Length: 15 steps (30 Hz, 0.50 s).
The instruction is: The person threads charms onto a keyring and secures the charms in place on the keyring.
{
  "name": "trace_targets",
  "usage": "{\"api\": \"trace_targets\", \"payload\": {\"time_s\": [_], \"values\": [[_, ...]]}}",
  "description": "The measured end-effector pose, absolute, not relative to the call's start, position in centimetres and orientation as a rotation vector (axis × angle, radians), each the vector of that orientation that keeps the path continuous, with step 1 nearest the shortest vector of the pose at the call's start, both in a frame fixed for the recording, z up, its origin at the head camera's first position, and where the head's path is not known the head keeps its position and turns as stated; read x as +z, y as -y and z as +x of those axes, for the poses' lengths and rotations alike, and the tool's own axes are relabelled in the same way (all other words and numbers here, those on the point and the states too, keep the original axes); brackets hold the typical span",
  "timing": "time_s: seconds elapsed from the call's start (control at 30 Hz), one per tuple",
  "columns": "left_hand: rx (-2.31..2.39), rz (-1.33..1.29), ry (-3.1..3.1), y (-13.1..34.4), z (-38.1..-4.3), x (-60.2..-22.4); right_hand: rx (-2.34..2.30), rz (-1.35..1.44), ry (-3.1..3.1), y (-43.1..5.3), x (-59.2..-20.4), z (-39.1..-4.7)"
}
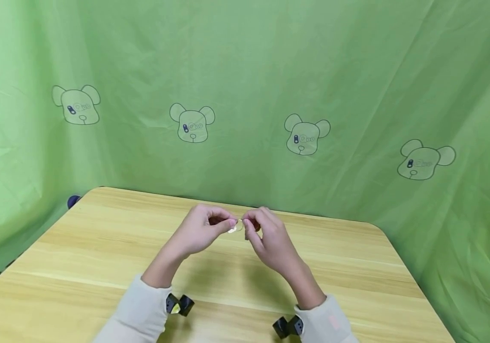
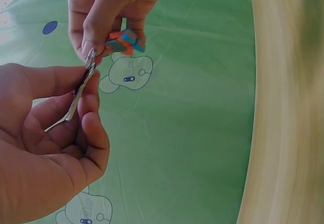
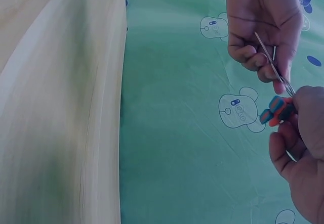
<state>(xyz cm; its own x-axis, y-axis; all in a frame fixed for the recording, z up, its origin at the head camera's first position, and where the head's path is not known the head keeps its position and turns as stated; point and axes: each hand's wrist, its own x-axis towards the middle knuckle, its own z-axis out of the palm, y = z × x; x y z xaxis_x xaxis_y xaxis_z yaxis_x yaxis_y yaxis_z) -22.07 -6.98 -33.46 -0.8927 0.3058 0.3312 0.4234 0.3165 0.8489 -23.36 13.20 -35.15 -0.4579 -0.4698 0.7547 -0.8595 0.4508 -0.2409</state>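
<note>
Both hands meet above the far part of the table. Between thumb and fingers, my left hand pinches a thin silver key, seen nearly edge-on with its narrow end toward the left palm. A metal key ring joins the key's upper end, and my right hand pinches this ring between thumb and fingertips. Beside the right fingers hangs a small orange and blue charm, blocky in shape. In the head view the fingers cover most of the key and the charm; the ring shows in the gap between them.
The wooden table lies under both hands. Behind it hangs a green curtain printed with bear heads, close along the table's far edge. Black wrist cameras stick out from the light sleeves.
</note>
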Motion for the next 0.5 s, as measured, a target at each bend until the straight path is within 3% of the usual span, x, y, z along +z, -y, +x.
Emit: {"api": "trace_targets", "payload": {"time_s": [0.5], "values": [[-1.455,-0.722,2.619,7.32,-21.93,-33.36,0.814,1.215,2.174,-13.25,-35.19,-23.30]]}}
